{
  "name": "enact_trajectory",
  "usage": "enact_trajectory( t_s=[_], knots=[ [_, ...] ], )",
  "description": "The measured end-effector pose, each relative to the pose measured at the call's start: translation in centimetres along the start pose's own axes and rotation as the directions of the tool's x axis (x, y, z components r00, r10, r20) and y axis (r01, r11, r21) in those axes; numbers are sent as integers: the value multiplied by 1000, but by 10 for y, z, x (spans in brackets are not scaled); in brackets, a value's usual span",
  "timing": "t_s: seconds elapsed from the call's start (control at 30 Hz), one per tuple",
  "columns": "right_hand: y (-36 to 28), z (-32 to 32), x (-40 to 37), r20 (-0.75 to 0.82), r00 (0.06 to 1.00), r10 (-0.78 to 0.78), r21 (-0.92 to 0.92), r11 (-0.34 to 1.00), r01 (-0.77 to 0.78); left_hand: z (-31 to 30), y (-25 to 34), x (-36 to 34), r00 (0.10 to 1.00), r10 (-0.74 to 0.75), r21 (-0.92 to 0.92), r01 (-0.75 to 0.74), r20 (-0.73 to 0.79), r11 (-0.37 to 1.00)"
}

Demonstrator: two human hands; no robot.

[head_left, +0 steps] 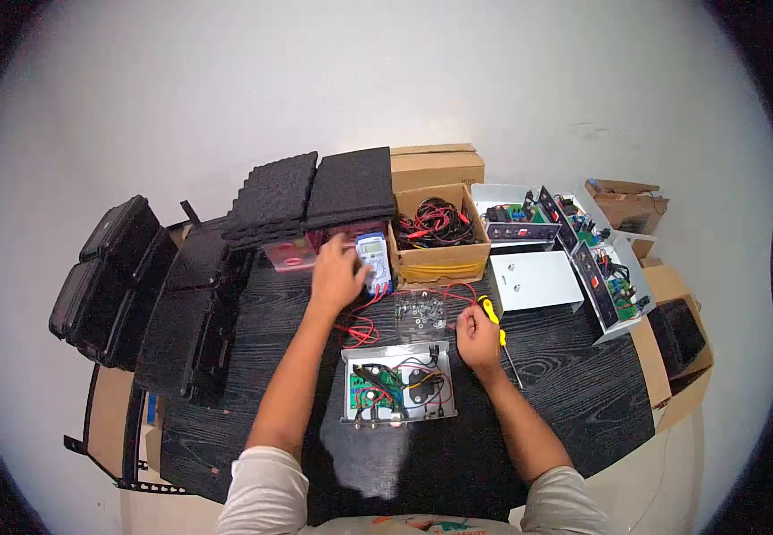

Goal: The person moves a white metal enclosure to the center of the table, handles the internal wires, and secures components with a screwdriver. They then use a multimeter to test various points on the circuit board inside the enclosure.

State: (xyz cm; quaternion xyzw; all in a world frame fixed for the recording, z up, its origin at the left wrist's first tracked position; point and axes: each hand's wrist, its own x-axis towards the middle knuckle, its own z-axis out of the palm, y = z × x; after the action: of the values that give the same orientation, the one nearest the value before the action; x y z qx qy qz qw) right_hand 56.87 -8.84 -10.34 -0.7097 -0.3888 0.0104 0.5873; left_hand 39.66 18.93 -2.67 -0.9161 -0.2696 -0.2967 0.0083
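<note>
My left hand [336, 275] reaches to a blue-and-white multimeter [373, 260], its fingers stretched out at the meter's left side near the dial. The meter leans upright against a cardboard box, red test leads [361, 333] looping from its base. My right hand [477, 339] is closed in a fist; what it holds, if anything, I cannot tell. Right beside that fist lies a yellow-handled screwdriver [491, 309]. Between my hands sits a clear tray of small screws [422, 312]. Nearer me is an open white metal case [444, 412] with a green circuit board [365, 389] and wires.
Behind the meter stands a cardboard box [444, 270] of coiled cables. Black foam sheets [351, 183] are stacked at back left, beside black hard cases [105, 285]. At right lie a white panel [536, 282] and several open cases with circuit boards [623, 283].
</note>
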Motion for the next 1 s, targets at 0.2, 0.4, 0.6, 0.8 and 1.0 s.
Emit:
enact_trajectory(
  t_s=[0.2,0.4,0.6,0.8,1.0],
  knots=[
    [4,-1,-1,5,1000,-23,-18,1000,24,-33,5,-71,642,-601,352,488,476,799],
    [12,5,-2,-28,988,-152,-18,988,152,6,-27,-97,642,-574,173,576,509,799],
    [8,2,-4,14,999,-40,105,994,39,-17,-6,-96,799,-497,-630,585,340,511],
    [6,-2,-2,53,998,-44,88,995,39,-36,21,-136,780,-591,-917,365,207,160],
    [12,-1,1,-36,979,-203,-119,973,198,-43,37,-197,700,-678,-960,277,223,-31]
  ],
)
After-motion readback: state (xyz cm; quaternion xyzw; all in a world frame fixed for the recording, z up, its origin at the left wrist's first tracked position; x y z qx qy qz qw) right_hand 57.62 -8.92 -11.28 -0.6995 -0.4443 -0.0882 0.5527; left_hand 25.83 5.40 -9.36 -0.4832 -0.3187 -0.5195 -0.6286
